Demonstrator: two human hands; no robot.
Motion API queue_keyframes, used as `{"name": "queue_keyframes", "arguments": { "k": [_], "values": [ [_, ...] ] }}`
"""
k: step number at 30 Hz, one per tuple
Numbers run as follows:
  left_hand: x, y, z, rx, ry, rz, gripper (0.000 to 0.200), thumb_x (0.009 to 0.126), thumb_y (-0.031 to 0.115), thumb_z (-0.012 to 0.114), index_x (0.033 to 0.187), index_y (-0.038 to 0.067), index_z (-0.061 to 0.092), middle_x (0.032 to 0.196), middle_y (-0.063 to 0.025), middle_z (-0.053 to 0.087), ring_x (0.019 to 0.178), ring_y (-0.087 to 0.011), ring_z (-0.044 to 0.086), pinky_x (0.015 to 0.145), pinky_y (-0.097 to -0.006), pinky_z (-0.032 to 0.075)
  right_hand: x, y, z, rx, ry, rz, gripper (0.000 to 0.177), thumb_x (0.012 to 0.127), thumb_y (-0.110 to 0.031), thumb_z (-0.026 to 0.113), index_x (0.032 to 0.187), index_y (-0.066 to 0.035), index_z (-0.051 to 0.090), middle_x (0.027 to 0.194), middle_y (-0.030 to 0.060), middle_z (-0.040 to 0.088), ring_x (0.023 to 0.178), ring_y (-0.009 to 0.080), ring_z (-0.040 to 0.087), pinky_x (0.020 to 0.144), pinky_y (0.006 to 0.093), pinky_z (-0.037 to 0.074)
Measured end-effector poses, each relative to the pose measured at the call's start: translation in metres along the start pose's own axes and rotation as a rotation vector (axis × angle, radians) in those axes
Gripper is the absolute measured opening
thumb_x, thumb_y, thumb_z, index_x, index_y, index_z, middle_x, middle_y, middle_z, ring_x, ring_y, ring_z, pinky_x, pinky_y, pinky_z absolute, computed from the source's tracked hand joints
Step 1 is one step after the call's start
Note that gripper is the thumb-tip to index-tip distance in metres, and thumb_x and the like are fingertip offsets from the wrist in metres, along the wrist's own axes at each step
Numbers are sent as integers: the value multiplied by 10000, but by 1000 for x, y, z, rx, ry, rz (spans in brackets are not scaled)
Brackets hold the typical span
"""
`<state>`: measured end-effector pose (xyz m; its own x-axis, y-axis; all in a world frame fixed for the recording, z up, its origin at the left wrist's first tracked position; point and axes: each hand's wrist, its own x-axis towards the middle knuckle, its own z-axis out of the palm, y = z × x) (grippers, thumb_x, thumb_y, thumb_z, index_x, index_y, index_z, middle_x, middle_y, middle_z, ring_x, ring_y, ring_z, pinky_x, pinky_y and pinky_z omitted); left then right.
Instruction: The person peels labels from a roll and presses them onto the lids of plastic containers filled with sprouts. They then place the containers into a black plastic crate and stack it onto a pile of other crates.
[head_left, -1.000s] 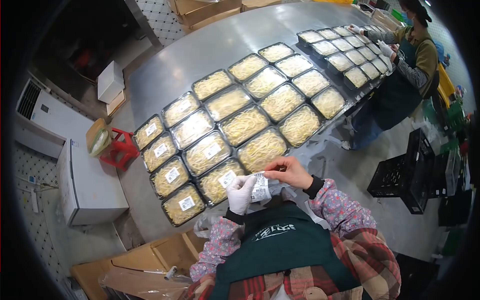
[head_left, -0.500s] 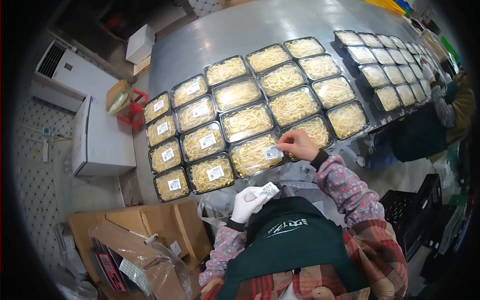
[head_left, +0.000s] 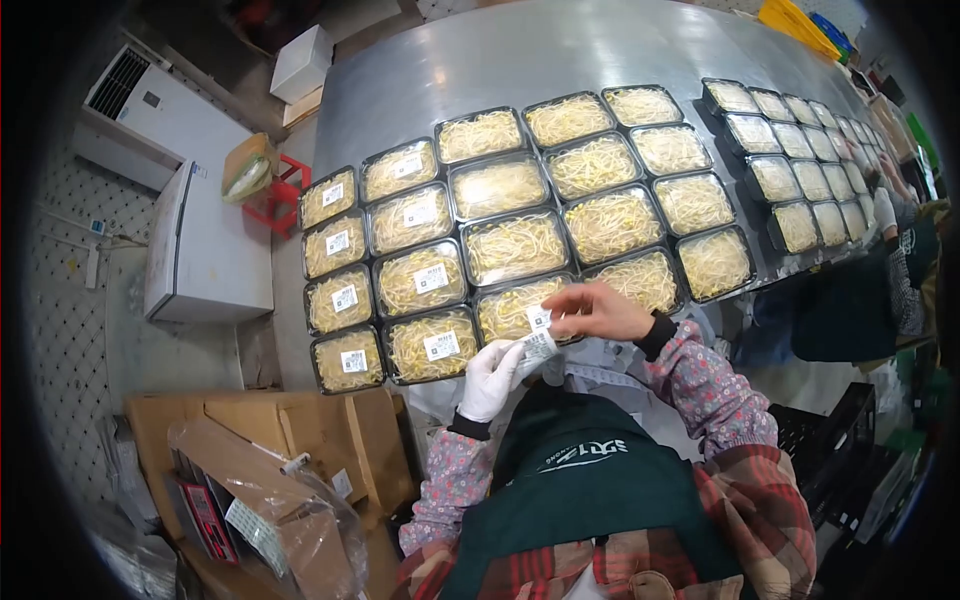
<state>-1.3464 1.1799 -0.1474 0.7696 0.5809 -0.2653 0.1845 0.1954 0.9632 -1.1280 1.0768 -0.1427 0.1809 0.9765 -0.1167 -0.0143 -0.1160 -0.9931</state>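
My left hand (head_left: 488,382), in a white glove, is closed on a bunch of white printed labels (head_left: 537,347) at the table's front edge. Just above it, my bare right hand (head_left: 606,312) has thumb and fingers pinched together, with the fingertips right by those labels; I cannot tell what is in the pinch. They partly cover a white label (head_left: 538,318) on a front-row tray of bean sprouts (head_left: 498,312). To the left, labelled trays of sprouts (head_left: 431,345) stand in rows; the trays farther right (head_left: 713,264) show no labels.
Another block of sprout trays (head_left: 797,227) sits on the metal table (head_left: 420,80) at right, beside a co-worker's gloved hand (head_left: 884,210). Cardboard boxes (head_left: 290,425) are at lower left. A red stool (head_left: 288,190) and white cabinet (head_left: 205,255) stand left of the table.
My left hand has risen with the labels, up to my right hand's fingertips. My right hand stays over the same tray, now closer to the labels. The whole view has shifted slightly.
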Motion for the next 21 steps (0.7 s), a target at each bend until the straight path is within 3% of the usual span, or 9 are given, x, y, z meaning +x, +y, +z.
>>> {"name": "queue_keyframes", "arguments": {
  "k": [2,4,6,9,10,14,18,19,21],
  "values": [
    [13,3,6,31,-32,114,208,931,164,587,1011,-27,615,822,-6,611,691,-42,514,593,-210,435,-2,-15,1,-37,-49,69,257,805,-155,736,1012,-15,672,733,2,650,683,76,588,617,230,471],
    [24,-7,-1,19,-34,13,189,897,163,640,976,-9,628,810,-8,615,709,-49,525,627,-212,449,4,-22,0,43,-93,190,198,805,-141,734,949,-11,694,752,14,662,695,72,590,626,224,472],
    [33,-11,-5,-127,-18,-83,192,867,159,681,960,-2,634,799,-6,616,716,-58,531,651,-221,460,16,-29,-2,-72,67,93,137,803,-121,724,872,-4,704,752,31,675,686,78,602,626,229,481],
    [49,-7,-6,-70,21,-65,249,799,138,744,972,-8,641,848,-9,640,754,-58,558,675,-225,467,49,-11,-13,-13,320,-28,119,799,-107,703,842,4,704,722,52,683,670,83,614,626,237,489],
    [52,-4,-8,-94,13,-103,263,791,134,751,979,-12,641,863,-11,646,764,-59,564,678,-225,468,64,-8,-26,-78,424,-32,135,791,-112,698,839,14,701,711,57,679,654,84,609,612,245,487],
    [66,-11,-45,-311,26,-58,229,817,73,705,1011,-29,640,972,-49,668,863,-96,609,783,-236,479,106,27,-60,-286,371,126,152,781,-145,695,830,-2,708,709,70,681,623,119,614,595,273,488],
    [82,1,-74,-131,-23,48,226,830,61,684,1031,-30,635,1030,-57,646,934,-109,603,832,-248,467,127,48,-56,-610,306,187,179,762,-186,713,839,-25,703,701,81,679,608,152,630,578,290,488],
    [87,4,-75,-165,-16,35,234,831,63,684,1039,-29,631,1027,-54,644,937,-108,601,833,-246,468,128,51,-53,-716,319,151,210,746,-231,715,851,-51,704,686,111,663,608,233,641,586,346,497],
    [96,8,-73,-232,-2,10,251,832,66,685,1056,-27,622,1020,-48,639,944,-105,597,835,-244,468,125,47,-46,-906,351,116,249,738,-247,701,904,-62,693,691,128,656,663,289,638,619,394,498]
  ]
}}
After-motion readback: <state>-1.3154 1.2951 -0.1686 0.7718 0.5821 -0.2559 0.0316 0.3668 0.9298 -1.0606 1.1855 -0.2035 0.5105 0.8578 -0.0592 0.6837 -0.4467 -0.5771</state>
